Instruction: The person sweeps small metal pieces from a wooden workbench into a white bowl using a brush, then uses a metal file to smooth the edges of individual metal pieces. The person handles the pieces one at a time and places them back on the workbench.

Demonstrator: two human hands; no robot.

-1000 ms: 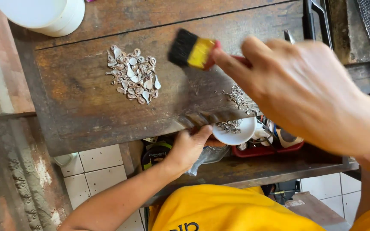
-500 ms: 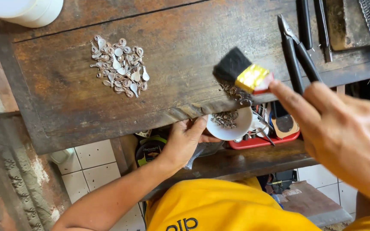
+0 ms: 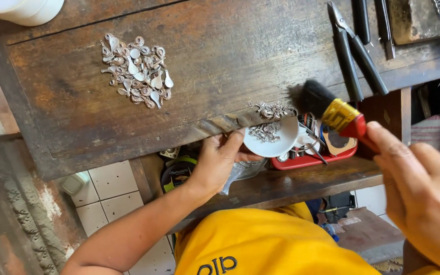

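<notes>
Here my left hand (image 3: pixel 219 162) grips a white dish (image 3: pixel 271 137) under the worktop (image 3: pixel 220 56) edge — my right hand (image 3: pixel 423 198), at four o'clock, clasps a brush (image 3: pixel 332 109) over small silver pieces (image 3: pixel 271 109).

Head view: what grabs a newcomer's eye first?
Probably the brush, black bristles and yellow band, held in the right hand at the wooden bench's front edge, bristles beside a small cluster of silver pieces. Just below the edge, the left hand holds a small white dish with a few pieces in it. A bigger pile of silver pieces lies on the bench's upper left.
</notes>
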